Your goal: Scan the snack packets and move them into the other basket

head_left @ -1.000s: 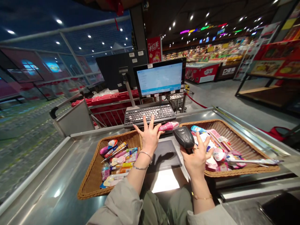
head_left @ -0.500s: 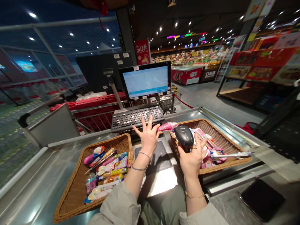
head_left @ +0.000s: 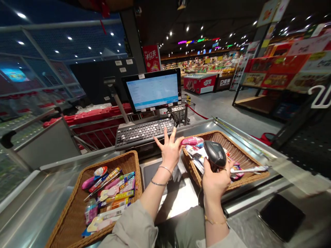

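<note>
My left hand [head_left: 170, 150] reaches over the middle of the counter, just in front of the keyboard [head_left: 143, 132]. Its thumb and forefinger pinch one end of a small pink packet [head_left: 192, 141], while the other fingers spread out. The packet hangs over the near-left rim of the right wicker basket [head_left: 248, 151], which holds packets and a long white stick-like item [head_left: 249, 169]. My right hand [head_left: 216, 181] grips a black handheld barcode scanner [head_left: 215, 154] above that basket, and its handle is mostly hidden by my fingers.
At the left, a second wicker basket [head_left: 69, 215] holds several small colourful sweets and tubes. A monitor [head_left: 152, 90] stands behind the keyboard. A dark flat plate [head_left: 152, 175] is set into the counter. One black phone-like slab [head_left: 281, 217] lies at lower right.
My left hand has carried the pink packet rightward, to the right basket's rim. The scanner in my right hand has also moved right and slightly down. The view has shifted a little.
</note>
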### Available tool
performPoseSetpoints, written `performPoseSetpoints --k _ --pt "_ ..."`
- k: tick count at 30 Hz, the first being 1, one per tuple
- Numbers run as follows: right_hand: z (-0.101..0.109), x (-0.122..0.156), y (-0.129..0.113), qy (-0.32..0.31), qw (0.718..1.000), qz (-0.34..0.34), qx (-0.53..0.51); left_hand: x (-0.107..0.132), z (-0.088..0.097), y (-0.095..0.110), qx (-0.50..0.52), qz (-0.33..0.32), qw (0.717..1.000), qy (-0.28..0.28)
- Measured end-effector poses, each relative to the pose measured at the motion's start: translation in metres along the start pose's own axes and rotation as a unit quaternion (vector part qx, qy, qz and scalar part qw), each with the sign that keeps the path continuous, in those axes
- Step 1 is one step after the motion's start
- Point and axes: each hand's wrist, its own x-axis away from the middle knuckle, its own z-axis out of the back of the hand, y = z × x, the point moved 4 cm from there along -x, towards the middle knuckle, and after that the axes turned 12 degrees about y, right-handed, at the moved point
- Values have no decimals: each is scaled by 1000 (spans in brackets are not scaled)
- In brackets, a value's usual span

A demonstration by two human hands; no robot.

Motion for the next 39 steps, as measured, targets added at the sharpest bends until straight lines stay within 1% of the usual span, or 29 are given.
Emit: performPoseSetpoints --k 3,6,8,10,14,16,19,22,26,33,36,39 --pt "5 -4 6 44 999 -22 11 -8 -13 23 29 -8 999 -20" --pt "10 -7 9 83 996 11 29 -11 -22 42 53 -11 997 -52" --pt "12 -7 9 97 994 40 36 -9 -21 44 59 -8 996 -65" --pt "13 -7 8 95 994 48 37 -4 -15 38 52 1 996 -73" --pt "10 -4 4 59 998 17 17 5 3 11 18 21 997 -72" --pt "8 -2 1 38 999 18 13 11 15 -5 2 27 997 -70" --pt "3 6 -4 -6 999 46 7 24 35 -31 -26 48 996 -66" --pt "-3 18 -8 -68 994 82 -17 40 57 -59 -57 67 995 -52" --pt "-10 36 -18 -147 980 130 -43 66 84 -99 -97 99 990 -36" --pt "-27 68 -35 -254 946 189 -74 107 123 -161 -161 156 974 -43" --pt "-37 84 -44 -299 926 212 -84 119 138 -184 -186 178 965 -47" --pt "-48 99 -53 -340 910 224 -82 131 147 -207 -210 195 956 -57"
